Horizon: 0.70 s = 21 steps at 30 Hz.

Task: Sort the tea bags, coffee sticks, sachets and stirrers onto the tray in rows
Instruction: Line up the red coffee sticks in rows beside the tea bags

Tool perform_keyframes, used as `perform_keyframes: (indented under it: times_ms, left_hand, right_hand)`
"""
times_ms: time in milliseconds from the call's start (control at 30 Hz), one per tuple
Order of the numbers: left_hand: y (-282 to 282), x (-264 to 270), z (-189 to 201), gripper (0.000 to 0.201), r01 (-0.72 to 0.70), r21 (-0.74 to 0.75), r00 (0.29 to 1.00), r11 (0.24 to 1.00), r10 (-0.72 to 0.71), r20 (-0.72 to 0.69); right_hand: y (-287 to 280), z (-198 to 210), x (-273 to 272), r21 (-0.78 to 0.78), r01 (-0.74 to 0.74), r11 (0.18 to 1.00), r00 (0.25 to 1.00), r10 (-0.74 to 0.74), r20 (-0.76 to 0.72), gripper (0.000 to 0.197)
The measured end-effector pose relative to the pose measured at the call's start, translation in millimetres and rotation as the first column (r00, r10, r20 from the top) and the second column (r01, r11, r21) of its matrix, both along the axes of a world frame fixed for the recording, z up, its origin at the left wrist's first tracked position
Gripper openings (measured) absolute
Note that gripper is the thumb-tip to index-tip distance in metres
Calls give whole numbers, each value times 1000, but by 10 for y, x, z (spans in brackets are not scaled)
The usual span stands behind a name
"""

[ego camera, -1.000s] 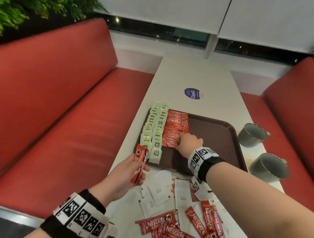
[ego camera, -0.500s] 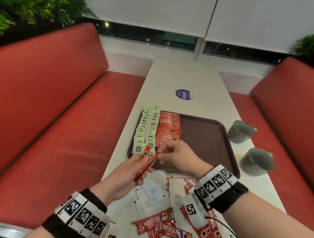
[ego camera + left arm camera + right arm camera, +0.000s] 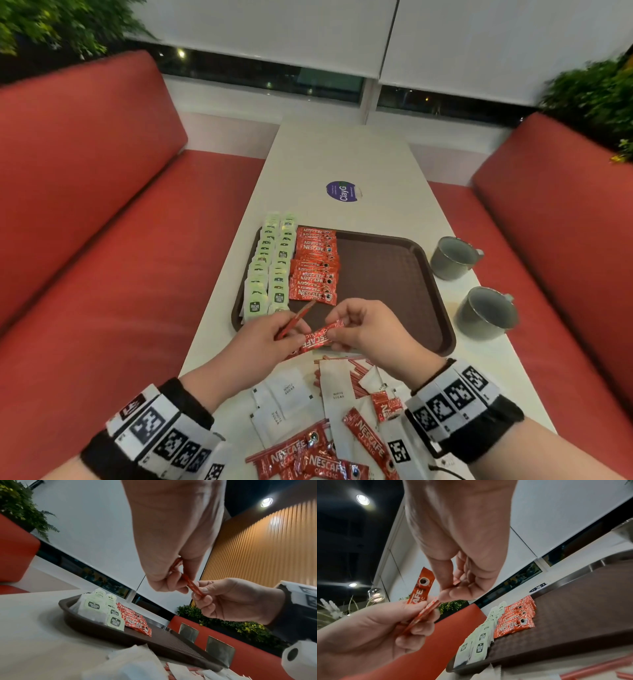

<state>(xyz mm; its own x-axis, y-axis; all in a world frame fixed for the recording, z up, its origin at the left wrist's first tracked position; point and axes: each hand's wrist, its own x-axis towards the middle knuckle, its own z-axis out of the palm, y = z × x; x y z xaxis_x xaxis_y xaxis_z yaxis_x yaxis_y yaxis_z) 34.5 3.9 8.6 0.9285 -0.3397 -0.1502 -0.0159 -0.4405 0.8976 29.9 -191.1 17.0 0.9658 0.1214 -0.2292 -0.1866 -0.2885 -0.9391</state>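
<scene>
Glossy foil coffee sticks [image 3: 313,270], textured matt plastic tray [image 3: 387,274], metal mugs [image 3: 454,257].

A café booth: red benches [image 3: 102,222] flanking a white table [image 3: 349,161].

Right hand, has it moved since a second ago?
Yes. The right hand has pulled back off the coffee stick row toward the tray's near edge, now pinching a coffee stick with the left hand.

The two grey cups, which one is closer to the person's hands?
The near cup, beside the tray's right front corner. The other cup sits further up the table, away from the right hand.
</scene>
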Motion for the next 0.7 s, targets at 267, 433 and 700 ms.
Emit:
perform_keyframes:
  times_ms: [267,433,700]
  left_hand:
    - [-128,19,-72,6,-181,-101,982,978,185,31]
    - [-55,32,-88,11,-260,-238,958,936,218,-189]
    - [216,-50,-172,12,-422,-314,839,850,235,-491]
  right_hand:
    - [219,-96,109,295,110,949,979,-51,-200,10]
    - [265,-76,396,184,144,972,988,-130,-88,7]
    - [140,-186,1081,-775,-150,615,974,228,-8,21]
